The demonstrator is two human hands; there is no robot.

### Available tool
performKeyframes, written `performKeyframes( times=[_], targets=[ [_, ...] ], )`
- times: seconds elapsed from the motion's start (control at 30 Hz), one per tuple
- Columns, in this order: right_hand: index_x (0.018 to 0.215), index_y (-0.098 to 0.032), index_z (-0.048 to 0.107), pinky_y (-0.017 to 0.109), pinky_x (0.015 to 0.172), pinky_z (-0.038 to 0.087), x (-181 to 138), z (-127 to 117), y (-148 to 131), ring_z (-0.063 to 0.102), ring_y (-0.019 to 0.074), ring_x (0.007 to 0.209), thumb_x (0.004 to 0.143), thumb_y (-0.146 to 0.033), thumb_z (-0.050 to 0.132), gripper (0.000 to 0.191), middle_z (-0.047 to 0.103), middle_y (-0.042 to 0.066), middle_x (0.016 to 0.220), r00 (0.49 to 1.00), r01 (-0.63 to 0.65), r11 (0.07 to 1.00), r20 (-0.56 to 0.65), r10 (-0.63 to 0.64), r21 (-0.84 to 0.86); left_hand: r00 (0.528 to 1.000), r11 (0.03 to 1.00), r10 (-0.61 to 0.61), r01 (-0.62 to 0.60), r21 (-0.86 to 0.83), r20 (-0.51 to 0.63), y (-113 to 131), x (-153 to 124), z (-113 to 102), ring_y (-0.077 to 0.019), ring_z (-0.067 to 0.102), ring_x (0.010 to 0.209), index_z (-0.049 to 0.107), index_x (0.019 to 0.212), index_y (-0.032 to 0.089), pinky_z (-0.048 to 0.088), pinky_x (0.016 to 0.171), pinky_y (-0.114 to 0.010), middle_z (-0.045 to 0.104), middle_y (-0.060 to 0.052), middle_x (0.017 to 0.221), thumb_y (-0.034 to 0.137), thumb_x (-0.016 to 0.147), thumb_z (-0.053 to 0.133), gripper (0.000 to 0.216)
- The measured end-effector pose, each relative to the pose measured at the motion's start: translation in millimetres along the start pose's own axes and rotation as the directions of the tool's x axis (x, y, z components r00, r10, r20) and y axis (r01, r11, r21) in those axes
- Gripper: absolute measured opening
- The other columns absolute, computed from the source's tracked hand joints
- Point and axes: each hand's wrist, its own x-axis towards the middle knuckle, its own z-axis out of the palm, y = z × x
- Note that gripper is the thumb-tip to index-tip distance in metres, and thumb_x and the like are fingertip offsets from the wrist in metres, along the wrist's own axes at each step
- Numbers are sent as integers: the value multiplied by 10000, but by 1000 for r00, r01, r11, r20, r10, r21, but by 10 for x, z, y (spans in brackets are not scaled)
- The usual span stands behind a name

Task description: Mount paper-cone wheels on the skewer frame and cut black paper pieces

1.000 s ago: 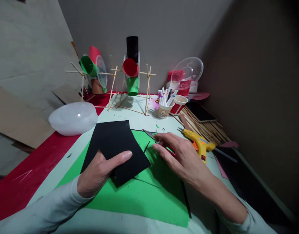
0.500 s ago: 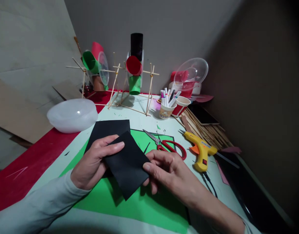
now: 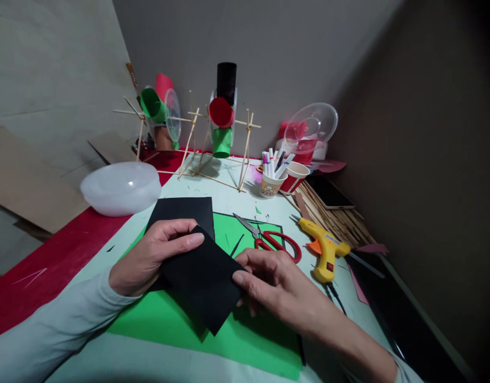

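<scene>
A black piece of paper (image 3: 202, 279) is held tilted between both hands above a green sheet (image 3: 264, 340). My left hand (image 3: 155, 252) pinches its upper left corner, thumb on top. My right hand (image 3: 272, 279) grips the right corner between thumb and fingers; some fingertips are hidden behind the paper. Another black sheet (image 3: 189, 210) lies on the green one, partly covered by my left hand and the held piece. Just beyond my right hand rest scissors (image 3: 264, 234) with red handles, blades parted, beside thin black offcuts (image 3: 237, 244).
A yellow glue gun (image 3: 326, 247) lies at right, its cord trailing. Behind stand a stick frame (image 3: 245, 154) carrying coloured paper tubes (image 3: 221, 111), a cup of markers (image 3: 272, 186) and a red-white cup (image 3: 295, 178). A translucent bowl (image 3: 121, 189) sits left; bamboo sticks (image 3: 340, 221) lie right.
The held black paper has turned slightly, its bottom corner now lower and further right. Both hands keep their grip. The whole view has shifted a little.
</scene>
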Motion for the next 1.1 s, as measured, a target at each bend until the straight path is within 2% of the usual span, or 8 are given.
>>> performKeyframes(
  times=[0.17,0.27,0.4,0.53,0.63,0.73,0.87,1.1],
  targets=[
    [914,-178,667,165,435,399,32,-18,37,583,83,471,949,-355,597,194,607,-37,598,981,92,995,-175,-85,33,993,985,116,-112,-130,24,30,-40,-11,-131,545,608,707,730,149,470,549,-195,594,-30,666,436,738,758,291],
    [944,-165,717,212,554,534,42,-26,48,688,130,588,947,-286,616,158,717,24,713,884,351,934,-306,-354,-66,979,969,173,-150,-196,105,22,-26,-15,-208,606,785,749,741,118,539,705,-247,656,-97,789,556,760,691,443],
    [994,-180,743,274,868,574,42,-67,34,728,172,965,935,-99,593,180,776,84,987,652,624,717,-300,-697,-310,984,944,-86,130,-302,154,-43,0,13,-201,667,839,774,940,151,562,755,-245,727,-99,925,423,735,789,341],
    [1054,-176,721,293,915,570,50,-80,30,715,172,1032,913,-33,553,262,764,105,1078,613,632,649,-240,-753,-422,927,888,-212,315,-335,309,-84,-33,75,-209,723,775,786,921,170,587,782,-289,758,-79,810,231,694,836,240],
    [1108,-198,701,314,966,548,57,-58,21,676,185,1131,904,-57,555,287,726,89,1201,668,564,740,-325,-669,-366,916,909,-179,294,-296,359,-57,-88,146,-202,731,723,784,963,166,596,711,-269,765,-86,795,188,747,793,217],
    [1244,-227,608,303,850,598,49,-13,-23,693,188,1076,952,-219,569,295,691,74,1246,815,388,922,-468,-341,4,980,958,-101,142,-248,173,-32,-131,222,-204,731,740,773,1008,178,595,664,-248,778,-86,885,212,775,778,236],
    [1180,-201,553,234,669,575,28,98,-62,703,121,684,939,-410,612,325,694,-3,820,968,114,919,-252,-17,376,997,995,66,-69,-77,-33,-75,-125,228,-184,701,694,745,933,186,588,635,-239,754,-32,774,318,790,779,198],
    [822,-193,457,150,470,408,56,205,7,564,59,473,939,-427,591,295,618,-32,637,996,-15,924,-76,48,382,995,986,60,-47,160,-77,-157,-92,152,-123,550,492,686,778,164,462,425,-188,633,-11,605,483,721,791,340]
  ],
)
